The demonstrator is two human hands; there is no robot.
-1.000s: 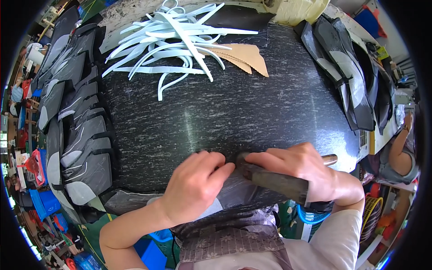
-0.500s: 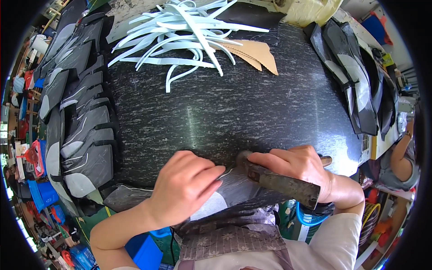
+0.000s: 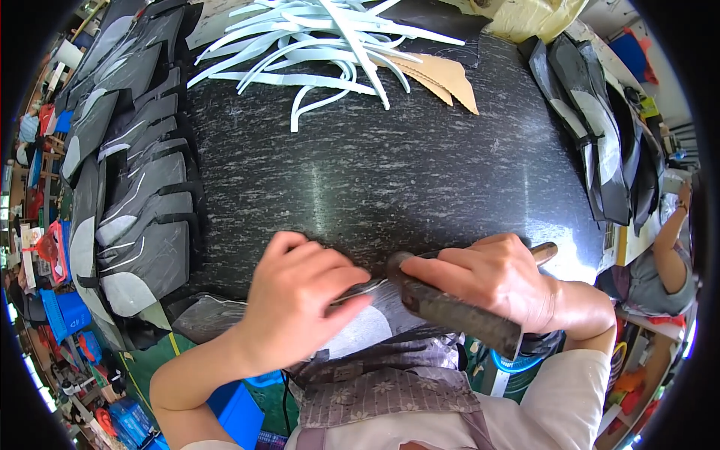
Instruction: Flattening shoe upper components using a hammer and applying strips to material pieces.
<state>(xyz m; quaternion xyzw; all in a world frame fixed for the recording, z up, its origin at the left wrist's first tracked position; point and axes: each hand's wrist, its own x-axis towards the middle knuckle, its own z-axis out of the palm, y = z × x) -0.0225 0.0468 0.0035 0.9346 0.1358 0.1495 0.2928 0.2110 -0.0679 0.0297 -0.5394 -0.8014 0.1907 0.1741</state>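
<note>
My right hand [image 3: 499, 281] is closed around a hammer [image 3: 461, 311]. Its dark, worn metal head lies low over the near edge of the table, and the wooden handle end shows past my wrist. Beside it, my left hand [image 3: 304, 307] hovers over a dark grey flat piece [image 3: 356, 334] with a light grey rounded patch. The left thumb and forefinger are apart and a little blurred, close to the piece's far edge, where a thin pale line runs. Part of this piece is hidden under both hands and the hammer.
Stacks of similar dark pieces [image 3: 154, 247] line the table's left side, and more pieces [image 3: 600, 142] lie at the far right. Pale blue strips [image 3: 322, 56] and tan pieces [image 3: 439, 79] sit on the speckled black table [image 3: 375, 172]. Another person's arm [image 3: 671, 244] shows at right.
My left thumb and forefinger have spread apart at the piece's edge. The hammer has shifted slightly left in my right hand. The whole view has tilted a little.
</note>
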